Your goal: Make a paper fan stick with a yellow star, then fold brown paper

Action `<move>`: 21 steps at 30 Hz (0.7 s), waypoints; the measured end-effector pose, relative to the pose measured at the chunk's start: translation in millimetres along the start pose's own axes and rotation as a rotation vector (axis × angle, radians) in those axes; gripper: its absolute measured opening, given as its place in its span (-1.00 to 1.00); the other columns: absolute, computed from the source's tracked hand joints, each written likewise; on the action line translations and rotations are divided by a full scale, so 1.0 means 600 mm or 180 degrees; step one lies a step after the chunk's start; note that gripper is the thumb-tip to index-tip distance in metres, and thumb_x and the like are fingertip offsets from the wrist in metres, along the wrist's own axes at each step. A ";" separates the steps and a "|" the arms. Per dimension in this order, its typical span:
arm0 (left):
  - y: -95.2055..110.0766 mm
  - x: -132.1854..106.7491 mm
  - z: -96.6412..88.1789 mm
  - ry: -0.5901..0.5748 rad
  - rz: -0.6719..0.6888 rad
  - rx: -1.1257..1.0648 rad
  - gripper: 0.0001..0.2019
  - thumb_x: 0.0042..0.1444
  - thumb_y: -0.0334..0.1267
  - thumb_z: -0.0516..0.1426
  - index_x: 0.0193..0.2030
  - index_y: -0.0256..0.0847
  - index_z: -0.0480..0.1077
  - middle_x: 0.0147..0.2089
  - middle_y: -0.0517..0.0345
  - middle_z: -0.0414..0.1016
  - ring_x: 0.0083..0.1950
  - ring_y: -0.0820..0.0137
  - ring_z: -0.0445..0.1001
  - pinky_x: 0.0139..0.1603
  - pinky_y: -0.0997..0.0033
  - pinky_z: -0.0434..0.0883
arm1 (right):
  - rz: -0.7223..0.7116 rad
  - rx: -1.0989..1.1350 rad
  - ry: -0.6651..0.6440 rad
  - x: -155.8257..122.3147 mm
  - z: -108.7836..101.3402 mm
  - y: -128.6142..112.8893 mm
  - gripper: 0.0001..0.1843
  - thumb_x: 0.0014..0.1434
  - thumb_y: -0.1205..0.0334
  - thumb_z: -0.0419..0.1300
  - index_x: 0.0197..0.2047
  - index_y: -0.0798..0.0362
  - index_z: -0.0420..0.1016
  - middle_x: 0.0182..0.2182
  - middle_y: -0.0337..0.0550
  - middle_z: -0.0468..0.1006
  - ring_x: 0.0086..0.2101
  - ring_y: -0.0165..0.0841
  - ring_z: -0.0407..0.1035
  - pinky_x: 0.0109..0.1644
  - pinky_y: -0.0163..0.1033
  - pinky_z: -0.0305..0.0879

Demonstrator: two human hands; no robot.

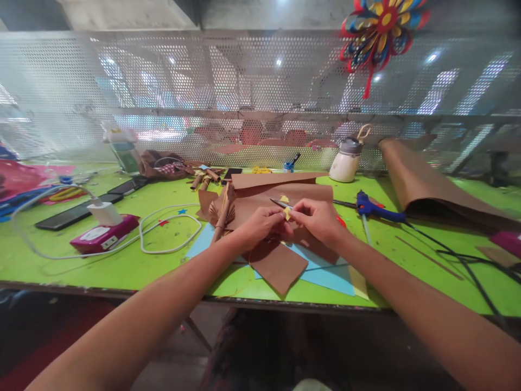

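Observation:
A small yellow paper piece (pixel 287 213) is pinched between the fingertips of both my hands, over the middle of the brown paper. My left hand (pixel 266 222) is closed on its left side. From the right, my right hand (pixel 315 217) grips it with thumb and fingers. Just behind the fingertips shows a scissor blade (pixel 279 203); a red handle (pixel 341 221) peeks out past my right hand, which hides the part between. Another yellow scrap (pixel 284 199) lies by the blade. Beneath are brown paper sheets (pixel 279 266) and light blue paper (pixel 329 278).
A rolled brown paper figure (pixel 223 214) lies left of my hands. Further left are a purple power adapter (pixel 103 233) with a white cable and a dark phone (pixel 77 212). Rightward lie a blue glue gun (pixel 376 209) and large brown paper (pixel 431 184). A white bottle (pixel 345 160) stands behind.

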State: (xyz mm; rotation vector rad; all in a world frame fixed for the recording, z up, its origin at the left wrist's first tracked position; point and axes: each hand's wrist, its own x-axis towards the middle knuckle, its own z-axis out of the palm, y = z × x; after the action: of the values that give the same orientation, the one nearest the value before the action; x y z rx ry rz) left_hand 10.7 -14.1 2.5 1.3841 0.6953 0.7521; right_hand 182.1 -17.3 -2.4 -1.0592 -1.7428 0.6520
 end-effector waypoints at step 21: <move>0.002 0.005 -0.001 0.0681 0.0665 0.1291 -0.83 0.03 -0.26 0.09 -0.48 -0.31 0.38 -0.48 0.15 0.46 -0.46 0.49 0.39 -0.44 0.55 0.31 | -0.0187 -0.0199 -0.0068 -0.008 0.011 -0.017 -0.75 0.13 0.14 0.10 -0.29 0.11 0.52 -0.43 -0.16 0.53 -0.41 -0.37 0.35 -0.30 -0.28 0.24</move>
State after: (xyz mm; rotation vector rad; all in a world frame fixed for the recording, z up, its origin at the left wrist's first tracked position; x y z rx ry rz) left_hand 12.0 -11.6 3.9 1.7810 0.9156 0.9708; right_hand 173.2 -26.4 1.0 -1.0430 -1.8163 0.5774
